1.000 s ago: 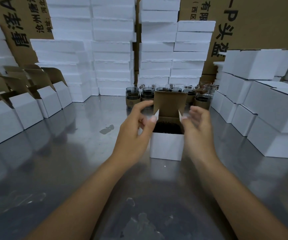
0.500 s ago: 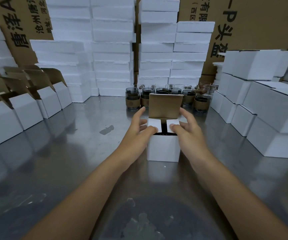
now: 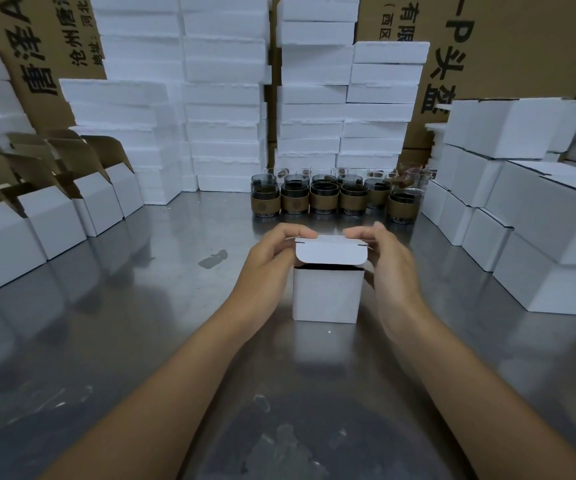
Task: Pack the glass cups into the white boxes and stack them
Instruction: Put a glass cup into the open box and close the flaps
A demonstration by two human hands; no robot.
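Closing step: left hand (image 3: 272, 259) and right hand (image 3: 392, 263), fingers curled, pinch the lid (image 3: 331, 252) of the white box (image 3: 326, 296) standing between them. Next, the hanging tab probably needs tucking inside the front wall, below the fingertips.

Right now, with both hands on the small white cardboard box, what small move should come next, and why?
Probably tuck the rounded front flap inside the front wall of the small white cardboard box. The left hand and right hand grip the lid's far corners, and a dark gap shows under the flap, so it is not yet closed.
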